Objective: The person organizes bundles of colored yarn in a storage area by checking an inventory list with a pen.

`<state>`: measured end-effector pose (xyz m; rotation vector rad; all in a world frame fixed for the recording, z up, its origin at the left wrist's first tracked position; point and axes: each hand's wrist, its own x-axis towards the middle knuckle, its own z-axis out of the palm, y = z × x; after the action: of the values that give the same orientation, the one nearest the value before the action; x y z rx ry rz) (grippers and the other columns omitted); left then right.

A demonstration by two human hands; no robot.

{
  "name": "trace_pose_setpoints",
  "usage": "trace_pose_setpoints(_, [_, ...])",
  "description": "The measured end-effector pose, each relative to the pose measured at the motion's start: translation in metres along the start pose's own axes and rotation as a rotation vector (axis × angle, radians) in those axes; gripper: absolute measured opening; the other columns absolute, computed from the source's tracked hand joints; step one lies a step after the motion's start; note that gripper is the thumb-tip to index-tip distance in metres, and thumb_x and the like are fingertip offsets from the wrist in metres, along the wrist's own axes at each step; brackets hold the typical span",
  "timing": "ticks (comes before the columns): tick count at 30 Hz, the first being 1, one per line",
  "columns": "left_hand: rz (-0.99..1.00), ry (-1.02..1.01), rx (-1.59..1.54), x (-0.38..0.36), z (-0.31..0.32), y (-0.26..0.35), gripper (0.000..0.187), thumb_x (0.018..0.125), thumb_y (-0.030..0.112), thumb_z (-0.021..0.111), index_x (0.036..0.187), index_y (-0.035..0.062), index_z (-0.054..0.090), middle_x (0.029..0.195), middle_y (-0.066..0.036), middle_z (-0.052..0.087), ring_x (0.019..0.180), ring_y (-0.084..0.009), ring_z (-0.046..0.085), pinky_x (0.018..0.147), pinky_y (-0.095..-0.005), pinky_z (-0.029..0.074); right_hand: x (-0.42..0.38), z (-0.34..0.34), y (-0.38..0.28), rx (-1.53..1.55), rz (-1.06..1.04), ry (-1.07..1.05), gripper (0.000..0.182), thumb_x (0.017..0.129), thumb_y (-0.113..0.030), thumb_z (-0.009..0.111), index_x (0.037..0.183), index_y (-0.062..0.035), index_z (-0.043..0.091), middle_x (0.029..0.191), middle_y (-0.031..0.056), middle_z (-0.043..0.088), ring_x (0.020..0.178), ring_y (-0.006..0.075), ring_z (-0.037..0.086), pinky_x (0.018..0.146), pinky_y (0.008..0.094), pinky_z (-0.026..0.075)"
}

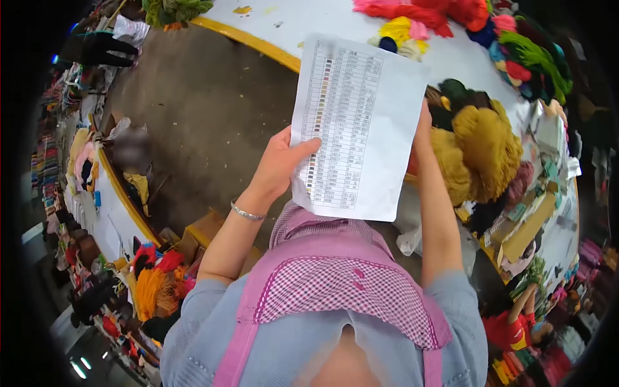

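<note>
A white printed sheet of paper (387,129) is held up in front of my body, tilted slightly. It carries a table of small print and a column of coloured swatches. My left hand (282,162) grips its left edge, thumb flat on the front beside the swatch column and fingers behind. At the right edge, my right hand (422,129) holds the sheet from behind; most of its fingers are hidden by the paper. Mustard-yellow yarn hanks (487,145) lie close to my right forearm.
A white table (258,16) with a yellow edge stretches ahead, bearing red, yellow and green yarn (529,61). To the left stands another table (119,216), with orange yarn (155,290) near it. Cardboard pieces (529,226) lie at right. A person in red (512,329) is at lower right.
</note>
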<state>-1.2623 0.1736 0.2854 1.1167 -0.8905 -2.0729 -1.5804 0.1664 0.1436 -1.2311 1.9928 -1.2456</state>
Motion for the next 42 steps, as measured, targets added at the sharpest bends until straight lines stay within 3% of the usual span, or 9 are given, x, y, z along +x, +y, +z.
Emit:
trace_pose_setpoints(7, [-0.05,0.006,0.023,0.083,-0.038,0.055,0.035,0.091,0.001,0.061,0.125,-0.0055,0.055,0.117,-0.012,0.066,0.101,-0.0148,0.065,0.088,-0.0289,0.052,0.118,0.096,0.134,-0.331,0.112,-0.09,0.055,0.084,-0.03,0.067,0.123,0.0037,0.048,0.113,0.0282,0.06,0.109,0.043,0.056,0.09,0.047,0.046])
trace_pose_setpoints(9, [-0.064,0.018,0.024,0.097,-0.045,0.06,0.034,0.092,0.001,0.061,0.125,-0.0054,0.055,0.117,-0.011,0.066,0.101,-0.0149,0.064,0.088,-0.029,0.052,0.109,0.093,0.083,-0.586,0.107,0.089,0.054,0.08,-0.023,0.074,0.119,0.0035,0.048,0.111,0.0305,0.058,0.105,0.0452,0.056,0.089,0.0492,0.045])
trace_pose_setpoints(16, [-0.087,0.048,0.042,0.133,-0.049,0.064,0.033,0.092,0.002,0.061,0.124,-0.0046,0.055,0.117,-0.01,0.066,0.1,-0.0142,0.064,0.088,-0.029,0.052,0.103,0.077,0.062,-0.273,0.125,0.063,0.01,0.089,-0.014,0.06,0.09,-0.0049,0.065,0.075,0.014,0.065,0.07,0.0322,0.064,0.065,0.042,0.049])
trace_pose_setpoints(21, [-0.049,0.077,0.078,0.154,-0.048,0.059,0.032,0.092,0.001,0.061,0.123,-0.0051,0.055,0.117,-0.011,0.065,0.101,-0.0156,0.064,0.089,-0.0295,0.051,0.079,0.07,0.072,-0.296,-0.028,0.139,0.015,0.087,-0.017,0.064,0.093,-0.0046,0.06,0.083,0.017,0.063,0.081,0.037,0.062,0.074,0.0455,0.049])
trace_pose_setpoints(25, [-0.023,0.189,0.135,0.159,-0.046,0.057,0.032,0.092,0.001,0.061,0.123,-0.0056,0.055,0.119,-0.011,0.065,0.104,-0.0169,0.063,0.091,-0.03,0.05,0.08,0.085,0.064,-0.459,-0.028,0.001,0.064,0.075,-0.022,0.079,0.126,-0.0007,0.047,0.115,0.0216,0.055,0.108,0.0391,0.053,0.093,0.0433,0.045])
trace_pose_setpoints(28, [-0.049,0.195,0.159,0.16,-0.042,0.059,0.033,0.092,0.001,0.061,0.123,-0.0056,0.055,0.12,-0.011,0.065,0.104,-0.0171,0.063,0.091,-0.03,0.05,0.095,0.088,0.05,-0.593,0.264,-0.201,0.048,0.069,-0.017,0.079,0.105,-0.0026,0.051,0.094,0.0194,0.065,0.094,0.0402,0.063,0.081,0.049,0.052])
trace_pose_setpoints(32, [-0.032,0.196,0.185,0.159,-0.033,0.058,0.035,0.09,0.001,0.063,0.124,-0.0046,0.054,0.119,-0.011,0.065,0.104,-0.0179,0.063,0.09,-0.0299,0.05,0.076,0.051,0.029,-0.127,0.281,-0.106,0.05,0.065,-0.023,0.076,0.106,-0.001,0.058,0.093,0.0242,0.066,0.093,0.0402,0.064,0.082,0.0461,0.051])
trace_pose_setpoints(37, [0.015,0.138,0.185,0.163,-0.027,0.061,0.037,0.09,0.001,0.064,0.125,-0.0046,0.053,0.12,-0.011,0.064,0.104,-0.0186,0.063,0.09,-0.03,0.05,-0.017,-0.046,-0.052,0.783,0.471,-0.098,0.046,0.072,-0.007,0.077,0.113,-0.0011,0.058,0.104,0.0038,0.061,0.095,0.0108,0.057,0.086,0.0265,0.046])
trace_pose_setpoints(42, [0.023,0.097,0.18,0.155,-0.008,0.074,0.037,0.091,0.001,0.063,0.126,-0.0047,0.053,0.122,-0.012,0.063,0.105,-0.0186,0.063,0.091,-0.0298,0.05,-0.097,-0.13,-0.147,0.937,0.386,0.301,0.049,0.078,-0.006,0.066,0.124,0.0011,0.052,0.114,0.0057,0.06,0.103,0.0143,0.058,0.094,0.0285,0.045])
